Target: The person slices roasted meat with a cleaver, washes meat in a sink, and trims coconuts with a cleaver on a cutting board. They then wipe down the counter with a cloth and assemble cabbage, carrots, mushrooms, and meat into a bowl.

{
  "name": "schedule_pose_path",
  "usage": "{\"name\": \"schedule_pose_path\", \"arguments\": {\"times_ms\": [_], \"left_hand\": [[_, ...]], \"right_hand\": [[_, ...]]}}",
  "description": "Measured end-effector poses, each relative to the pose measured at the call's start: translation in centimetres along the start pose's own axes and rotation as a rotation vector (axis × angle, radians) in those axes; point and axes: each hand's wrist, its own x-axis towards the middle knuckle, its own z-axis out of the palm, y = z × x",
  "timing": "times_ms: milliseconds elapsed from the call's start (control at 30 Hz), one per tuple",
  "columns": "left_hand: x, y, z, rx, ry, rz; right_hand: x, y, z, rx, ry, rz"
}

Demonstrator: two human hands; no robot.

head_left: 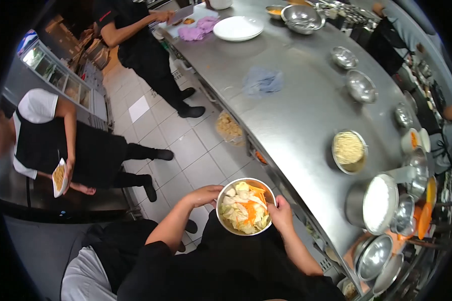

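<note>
My left hand (206,195) grips the left rim of a metal bowl (260,231), fingers wrapped under its edge. On the opposite side my right hand (281,212) is closed on the rim, its thumb over the edge. The bowl is held in front of my body, beside the steel table's edge. Inside lie cut vegetables (245,210): pale cabbage-like pieces, orange carrot-like shreds and whitish chunks. Part of each hand's fingers is hidden by the bowl.
The steel table (291,120) carries a bowl with noodles (348,148), a large pot (355,208), metal bowls (360,86), a blue cloth (262,82) and white plates (238,28). One person (145,55) works at its far end; another (60,135) stands left, holding a white dish (60,178).
</note>
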Motion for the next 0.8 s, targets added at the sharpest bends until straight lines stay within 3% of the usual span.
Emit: {"name": "schedule_pose_path", "arguments": {"times_ms": [67, 267, 367, 467, 533, 600, 667, 733, 800], "left_hand": [[-1.6, 2.9, 1.5, 0.017, -0.052, 0.003], [-3.9, 7.5, 3.1, 0.043, 0.106, 0.433], [-1.8, 9.3, 0.9, 0.077, 0.144, 0.452], [1.0, 10.9, -2.7, 0.165, 0.170, 0.498], [2.7, 13.2, -5.2, 0.052, 0.127, 0.465], [4.7, 15.0, -7.6, 0.024, 0.081, 0.440], [6.7, 17.4, -10.8, 0.003, 0.037, 0.419], [8.2, 19.9, -13.7, 0.047, 0.019, 0.412], [8.8, 22.3, -15.7, 0.020, -0.038, 0.379]], "right_hand": [[-0.7, -5.6, -3.2, -0.133, -0.001, -0.057], [0.1, -14.4, -5.0, -0.080, 0.149, -0.194], [2.8, -16.9, -4.2, -0.350, 0.348, -0.516], [6.4, -19.0, -2.3, -0.602, 0.496, -0.610], [9.0, -21.3, -1.1, -0.620, 0.516, -0.495], [11.2, -22.5, -0.5, -0.427, 0.384, -0.290], [13.3, -23.2, 0.2, -0.399, 0.489, -0.332], [14.6, -24.7, 0.7, -0.108, 0.483, -0.071], [16.6, -24.5, 0.6, 0.015, 0.547, -0.044]]}}
